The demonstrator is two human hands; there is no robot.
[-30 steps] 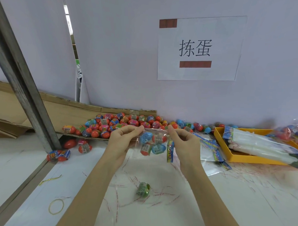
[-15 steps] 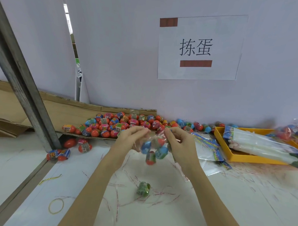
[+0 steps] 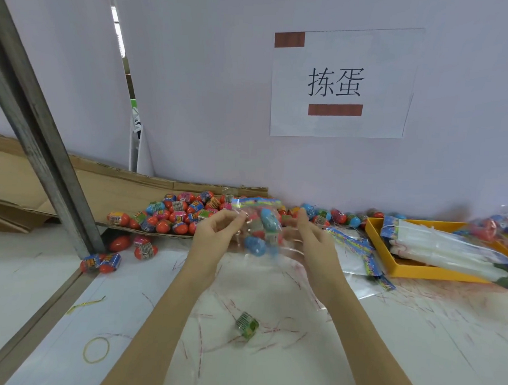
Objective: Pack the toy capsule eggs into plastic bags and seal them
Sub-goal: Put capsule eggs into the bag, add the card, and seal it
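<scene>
Above a white desk (image 3: 414,359) scribbled with red marks, the left hand (image 3: 213,237) and right hand (image 3: 311,244) each pinch a side of a clear bag (image 3: 260,230) of capsule eggs. Loose eggs (image 3: 173,215) heap far left against the lavender wall (image 3: 207,103).

Pale wall (image 3: 221,103) with paper sign (image 3: 343,82), white table (image 3: 415,345).

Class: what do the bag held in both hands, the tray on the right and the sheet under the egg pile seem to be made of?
Bag: thin clear plastic film, glossy; eggs show through.
Tray: probably hard plastic, yellow, smooth-walled.
Sheet: brown cardboard, matt, creased.
</scene>
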